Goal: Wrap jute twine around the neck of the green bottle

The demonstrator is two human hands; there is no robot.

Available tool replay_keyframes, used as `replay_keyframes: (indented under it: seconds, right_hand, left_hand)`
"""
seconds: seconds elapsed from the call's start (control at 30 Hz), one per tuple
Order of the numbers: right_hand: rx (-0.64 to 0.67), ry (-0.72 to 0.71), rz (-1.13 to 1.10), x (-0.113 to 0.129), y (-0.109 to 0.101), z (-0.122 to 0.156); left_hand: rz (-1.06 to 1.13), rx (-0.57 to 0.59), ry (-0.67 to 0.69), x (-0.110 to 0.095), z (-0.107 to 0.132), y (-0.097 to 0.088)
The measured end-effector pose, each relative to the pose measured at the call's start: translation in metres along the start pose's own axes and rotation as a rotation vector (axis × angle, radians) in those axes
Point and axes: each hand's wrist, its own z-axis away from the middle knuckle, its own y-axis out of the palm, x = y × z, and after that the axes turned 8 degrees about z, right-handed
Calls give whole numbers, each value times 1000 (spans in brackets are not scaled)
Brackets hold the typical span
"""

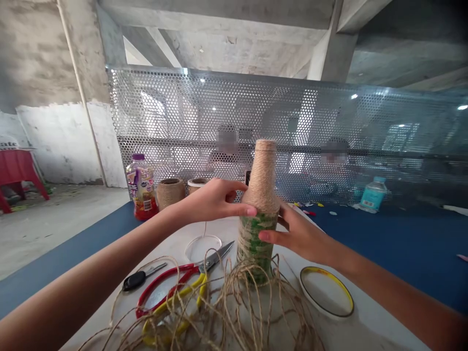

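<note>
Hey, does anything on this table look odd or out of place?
Yes, the bottle looks unevenly covered: twine is tight around its neck and shoulder, but green shows through lower down. Loose twine also lies in a tangle over the red-handled scissors.

Twine-wrapped bottle [260, 190] between left hand [215, 200] and right hand [300, 236], loose jute twine [219, 312] below, scissors [215, 256] nearby

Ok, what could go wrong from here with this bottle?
The twine-wrapped green bottle, held only lightly by the left hand and right hand, could slip and tip over. The loose jute twine around its base could tangle or snag on the red-handled scissors.
</note>
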Motion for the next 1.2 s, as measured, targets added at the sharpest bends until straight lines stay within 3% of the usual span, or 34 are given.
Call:
replay_keyframes:
  seconds: [0.17, 0.27, 0.33, 0.43, 0.5, 0.57, 0.77, 0.87, 0.93, 1.03, 1.1, 1.2]
  right_hand:
    - [223, -117, -184, 3, -14, -4]
    - [269, -126, -130, 5, -20, -4]
    - [221, -99, -15, 4, -19, -3]
    - [22, -4, 119, 1, -9, 0]
    - [-64, 27, 103, 0, -1, 1]
    - [-64, 17, 45, 0, 2, 1]
    - [205, -65, -189, 1, -15, -3]
    - [290, -74, -196, 3, -23, -3]
    - [242, -84, -88, 3, -21, -2]
    - [15, -12, 87, 2, -10, 0]
    - [-93, 45, 79, 2, -2, 1]
    - [-80, 26, -13, 3, 3, 0]
  left_hand:
    - [27, 11, -8, 2, 0, 0]
    - [24, 5, 4, 0, 0, 1]
    - [18, -1, 9, -2, 1, 2]
    - [-1, -9, 4, -3, 1, 2]
    - [-7, -7, 2, -3, 1, 1]
    - [2, -3, 4, -1, 0, 0]
    - [47, 1, -27, 4, -1, 0]
    - [48, -4, -24, 3, -1, 1]
    - [37, -9, -21, 1, -1, 2]
    - [7, -23, -15, -1, -1, 2]
    - [-8, -21, -15, -1, -1, 2]
    - [-16, -33, -21, 1, -1, 1]
